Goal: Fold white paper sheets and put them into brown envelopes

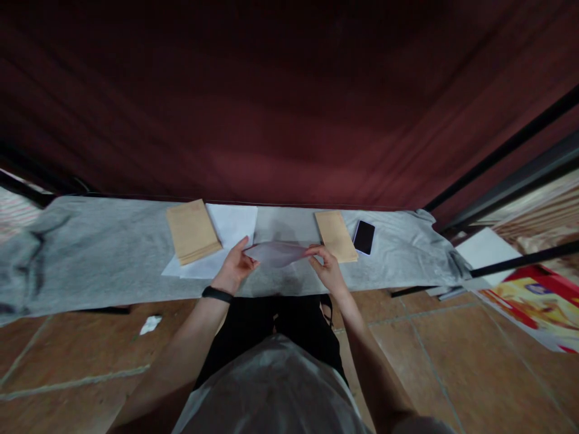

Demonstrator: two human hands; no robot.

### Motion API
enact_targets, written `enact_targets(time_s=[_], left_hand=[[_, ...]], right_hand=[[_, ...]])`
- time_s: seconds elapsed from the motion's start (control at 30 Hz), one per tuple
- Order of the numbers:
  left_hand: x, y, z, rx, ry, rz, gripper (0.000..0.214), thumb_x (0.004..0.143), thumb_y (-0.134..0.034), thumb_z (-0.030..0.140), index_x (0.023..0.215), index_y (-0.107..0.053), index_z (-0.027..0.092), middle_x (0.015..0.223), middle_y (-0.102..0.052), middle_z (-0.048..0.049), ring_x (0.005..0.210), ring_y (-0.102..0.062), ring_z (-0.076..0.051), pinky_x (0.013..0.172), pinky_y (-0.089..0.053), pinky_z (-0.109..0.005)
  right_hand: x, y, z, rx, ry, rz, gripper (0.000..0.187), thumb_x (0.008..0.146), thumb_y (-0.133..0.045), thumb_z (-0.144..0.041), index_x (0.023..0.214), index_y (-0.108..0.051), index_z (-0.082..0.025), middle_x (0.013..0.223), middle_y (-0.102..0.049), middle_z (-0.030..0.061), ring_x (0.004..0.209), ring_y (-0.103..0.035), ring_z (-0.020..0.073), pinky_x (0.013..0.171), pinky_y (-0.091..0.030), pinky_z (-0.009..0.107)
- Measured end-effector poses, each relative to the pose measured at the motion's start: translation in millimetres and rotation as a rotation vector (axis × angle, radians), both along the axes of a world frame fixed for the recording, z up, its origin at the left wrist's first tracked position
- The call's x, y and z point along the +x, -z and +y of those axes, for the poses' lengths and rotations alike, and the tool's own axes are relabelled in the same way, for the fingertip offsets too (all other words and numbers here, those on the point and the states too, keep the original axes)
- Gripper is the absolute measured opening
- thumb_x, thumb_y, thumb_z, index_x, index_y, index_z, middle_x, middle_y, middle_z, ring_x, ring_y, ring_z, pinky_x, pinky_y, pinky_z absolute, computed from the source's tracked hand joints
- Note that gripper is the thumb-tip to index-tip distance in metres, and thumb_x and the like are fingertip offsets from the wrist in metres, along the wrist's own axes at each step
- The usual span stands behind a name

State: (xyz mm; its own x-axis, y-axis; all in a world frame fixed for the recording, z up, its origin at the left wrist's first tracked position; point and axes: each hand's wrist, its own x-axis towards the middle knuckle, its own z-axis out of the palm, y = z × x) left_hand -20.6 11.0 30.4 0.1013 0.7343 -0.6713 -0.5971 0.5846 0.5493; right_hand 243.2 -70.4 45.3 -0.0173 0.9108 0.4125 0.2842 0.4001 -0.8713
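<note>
A white sheet of paper point(278, 255), bowed and perhaps folded, is held above the cloth-covered bench between my two hands. Its left end is pinched by my left hand point(236, 263), which has a black band on the wrist. At the other end, the thumb and fingers of my right hand point(324, 265) grip the paper. Left of my left hand, a stack of brown envelopes point(192, 231) lies partly over white sheets point(233, 223). A smaller pile of brown envelopes point(337, 236) is just beyond my right hand.
A phone point(364, 237) lies face up to the right of the smaller pile. Grey cloth point(113, 253) covers the narrow bench. Dark red fabric point(280, 120) rises behind it. Black metal bars point(502, 147) and a red and yellow box point(540, 301) are at the right.
</note>
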Motion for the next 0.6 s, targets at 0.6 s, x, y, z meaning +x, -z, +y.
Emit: enact_targets(time_s=[0.6], left_hand=[[29.0, 49.7, -34.6, 0.295, 0.031, 0.928, 0.018, 0.064, -0.061, 0.026, 0.08, -0.06, 0.018, 0.063, -0.058, 0.0013, 0.061, -0.06, -0.018, 0.05, -0.044, -0.025]], right_hand=[[9.9, 79.8, 14.8, -0.033, 0.303, -0.375, 0.028, 0.095, -0.045, -0.012, 0.096, -0.072, -0.019, 0.115, -0.072, 0.0121, 0.115, -0.064, 0.0226, 0.107, -0.048, 0.043]])
